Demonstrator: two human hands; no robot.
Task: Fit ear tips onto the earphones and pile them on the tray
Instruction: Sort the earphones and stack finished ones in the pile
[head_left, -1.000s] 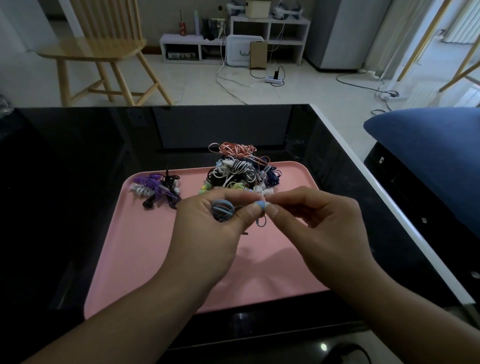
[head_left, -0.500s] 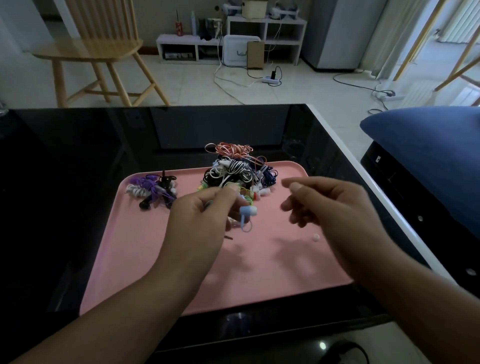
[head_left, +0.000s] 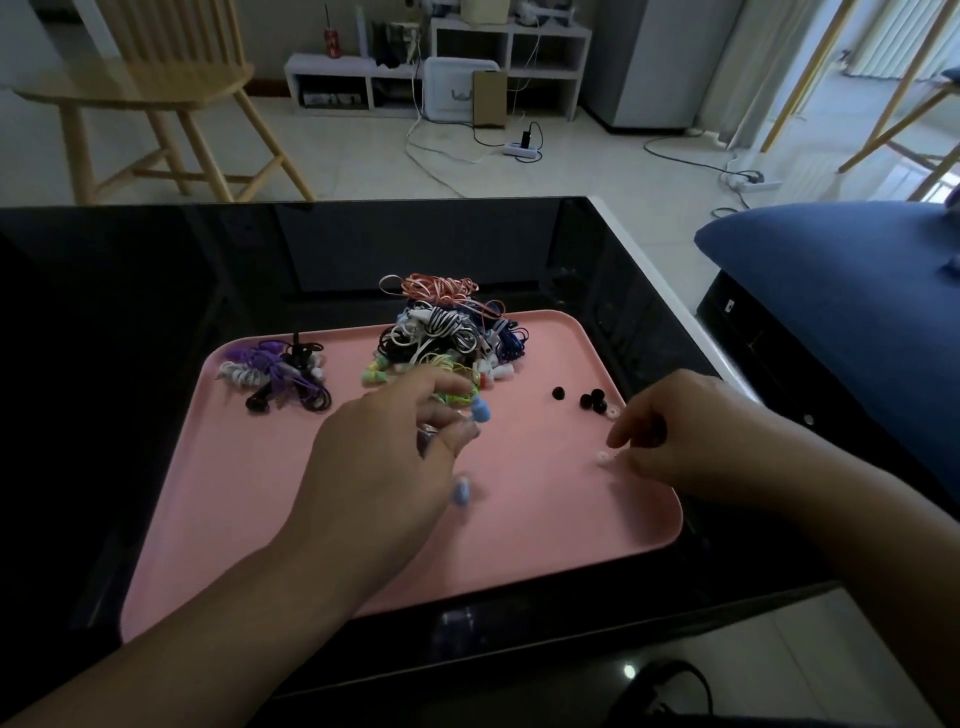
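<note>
A pink tray (head_left: 545, 525) lies on the black table. My left hand (head_left: 384, 467) hovers over its middle and grips a coiled blue earphone set; one blue bud (head_left: 481, 411) sticks out past the fingers and another (head_left: 461, 491) dangles blurred below. My right hand (head_left: 691, 441) is low over the tray's right side, fingers loosely curled, fingertips right beside a small white ear tip (head_left: 602, 457). A second white tip (head_left: 613, 413) and a few black tips (head_left: 592, 400) lie close by. A heap of coiled earphones (head_left: 441, 338) sits at the tray's far edge.
A smaller purple, black and white bunch of earphones (head_left: 280, 379) lies at the tray's far left. The table's white right edge (head_left: 670, 306) borders a blue cushion (head_left: 841, 322). A wooden chair (head_left: 156, 98) stands on the floor beyond.
The hands have drawn apart. My right hand dropped to the tray's right side beside a white tip that fell there. My left hand stayed over the middle with the blue earphones.
</note>
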